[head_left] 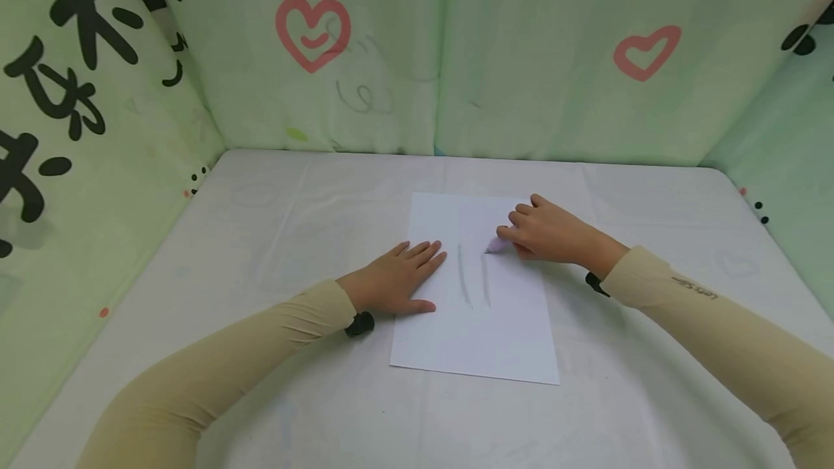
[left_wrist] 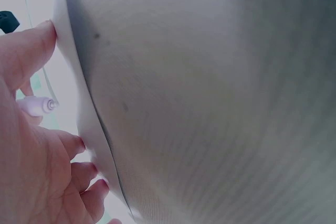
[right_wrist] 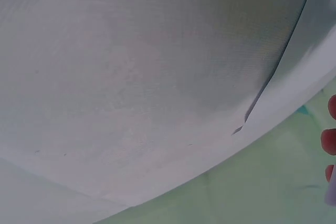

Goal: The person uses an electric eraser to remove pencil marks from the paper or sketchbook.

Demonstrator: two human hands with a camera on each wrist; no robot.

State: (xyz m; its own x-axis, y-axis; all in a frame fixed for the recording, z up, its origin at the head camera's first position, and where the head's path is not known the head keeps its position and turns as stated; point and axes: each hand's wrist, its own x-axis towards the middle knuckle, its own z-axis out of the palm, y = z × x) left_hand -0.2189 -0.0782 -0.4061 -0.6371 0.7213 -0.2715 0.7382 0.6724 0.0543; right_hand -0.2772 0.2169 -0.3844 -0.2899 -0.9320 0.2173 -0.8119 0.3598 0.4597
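A white sheet of paper (head_left: 469, 353) lies on the table in the head view, bearing two thin, roughly parallel dark strokes (head_left: 486, 284). My left hand (head_left: 396, 282) rests on the sheet's left side, fingers spread and thumb out. On the other side, my right hand (head_left: 554, 236) pinches a light purple pen (head_left: 499, 245), its tip at the top of the right stroke. The left wrist view shows the pen (left_wrist: 38, 105) pointing past my left hand (left_wrist: 39, 166). Only fingertips (right_wrist: 329, 141) of the right hand show at the right edge of its wrist view.
A white cloth covers the table (head_left: 313, 396). Pale green curtains (head_left: 508, 93) with red hearts and black lettering enclose the back and both sides. A dark wrist device (head_left: 360, 324) sits under the left cuff, another (head_left: 596, 284) under the right.
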